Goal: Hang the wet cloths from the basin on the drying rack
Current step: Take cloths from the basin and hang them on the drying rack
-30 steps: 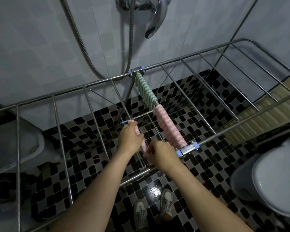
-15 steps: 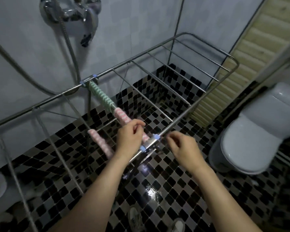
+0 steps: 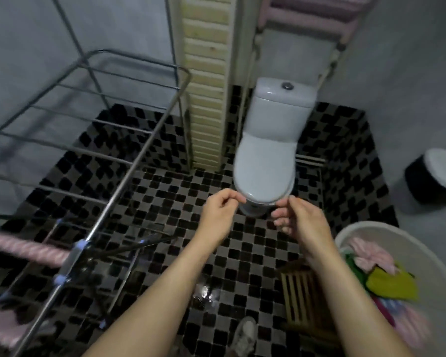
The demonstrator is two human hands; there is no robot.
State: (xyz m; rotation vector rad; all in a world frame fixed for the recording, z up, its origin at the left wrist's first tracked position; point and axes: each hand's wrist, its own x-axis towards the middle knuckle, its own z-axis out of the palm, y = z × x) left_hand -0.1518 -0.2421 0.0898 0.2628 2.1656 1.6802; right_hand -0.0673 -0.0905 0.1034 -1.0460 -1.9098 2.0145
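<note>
The steel drying rack [image 3: 129,173] stands at the left, with a pink cloth [image 3: 23,249] draped over a rail at its near left end. The white basin [image 3: 363,233] sits at the lower right and holds several wet cloths: a pink cloth [image 3: 368,256] and a yellow-green cloth [image 3: 389,282] lie on top. My left hand [image 3: 219,215] and my right hand [image 3: 300,219] hover empty in the middle, above the floor, between rack and basin. Both have loosely curled fingers and hold nothing.
A white toilet [image 3: 268,155] stands straight ahead. A slatted wooden panel [image 3: 206,81] rises beside it. A dark bin [image 3: 433,176] with a white liner sits at the right wall. A small wooden stool [image 3: 301,297] stands under the basin. The checkered floor shows a wet patch [image 3: 204,295].
The view has swung right, away from the rack toward the toilet and basin. Both hands have left the pink cloth on the rail and moved right, empty.
</note>
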